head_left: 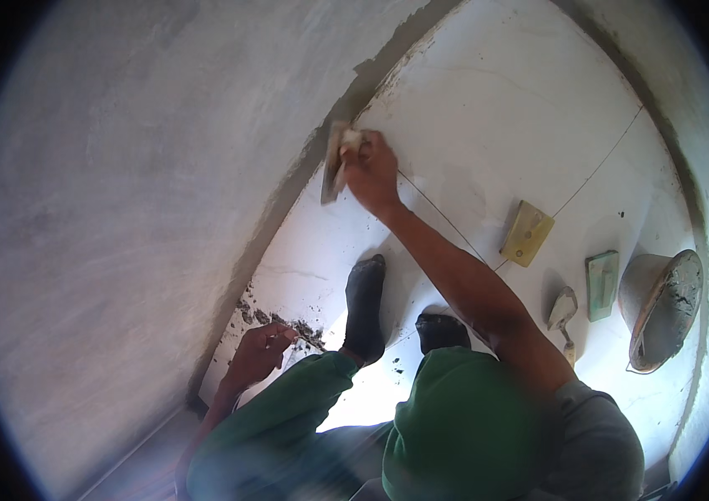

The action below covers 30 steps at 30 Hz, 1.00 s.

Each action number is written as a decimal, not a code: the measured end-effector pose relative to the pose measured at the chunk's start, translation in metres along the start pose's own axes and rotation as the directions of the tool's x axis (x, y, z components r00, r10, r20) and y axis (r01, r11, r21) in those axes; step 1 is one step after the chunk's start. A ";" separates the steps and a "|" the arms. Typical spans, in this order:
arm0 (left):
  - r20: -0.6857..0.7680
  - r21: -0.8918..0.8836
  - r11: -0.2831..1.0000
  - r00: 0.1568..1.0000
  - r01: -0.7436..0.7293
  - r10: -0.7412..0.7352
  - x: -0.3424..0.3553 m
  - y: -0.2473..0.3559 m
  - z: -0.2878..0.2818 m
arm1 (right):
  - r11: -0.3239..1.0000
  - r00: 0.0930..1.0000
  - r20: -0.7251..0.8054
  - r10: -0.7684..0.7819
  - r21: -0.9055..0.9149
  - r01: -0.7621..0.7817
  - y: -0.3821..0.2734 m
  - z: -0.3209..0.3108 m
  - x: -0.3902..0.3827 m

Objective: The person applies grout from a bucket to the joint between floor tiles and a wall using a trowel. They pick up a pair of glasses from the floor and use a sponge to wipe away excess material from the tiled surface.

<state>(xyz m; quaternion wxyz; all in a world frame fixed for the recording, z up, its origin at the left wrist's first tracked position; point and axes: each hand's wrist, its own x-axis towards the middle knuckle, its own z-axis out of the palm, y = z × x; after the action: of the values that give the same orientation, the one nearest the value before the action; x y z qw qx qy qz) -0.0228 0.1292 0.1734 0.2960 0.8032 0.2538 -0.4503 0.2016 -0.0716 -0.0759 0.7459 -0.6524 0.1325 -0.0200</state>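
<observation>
A rough grey plastered wall [121, 209] meets a smooth white tiled floor [521, 108] along a dark, mortar-smeared seam. The right hand [371, 171], arm stretched out straight, is clenched around the handle of a flat rectangular wooden float [334, 163] pressed edge-on where wall meets floor. The left hand [258, 355] hangs low by the wall, fingers curled loosely together (whether they pinch anything I cannot tell), just beside a crumbly scatter of dark wet mortar [275, 319] at the wall's foot. Two dark-socked feet [365, 309] stand between the hands. To the right, well apart, lie a yellow rectangular sponge float [526, 233], a green-edged flat float [602, 285], a small pointed steel trowel [563, 313] and a round grey mortar-caked pan [663, 309].
</observation>
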 end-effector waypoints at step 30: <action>0.120 0.028 0.997 0.991 -0.070 0.066 0.025 0.041 0.004 | 0.981 0.989 0.036 -0.142 -0.131 0.145 -0.001 0.025 -0.055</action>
<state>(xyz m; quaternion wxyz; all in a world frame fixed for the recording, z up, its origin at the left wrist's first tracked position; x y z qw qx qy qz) 0.0141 0.1010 0.1604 0.3128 0.7878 0.2008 -0.4911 0.1547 -0.0365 -0.0628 0.6989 -0.7089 0.0762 -0.0561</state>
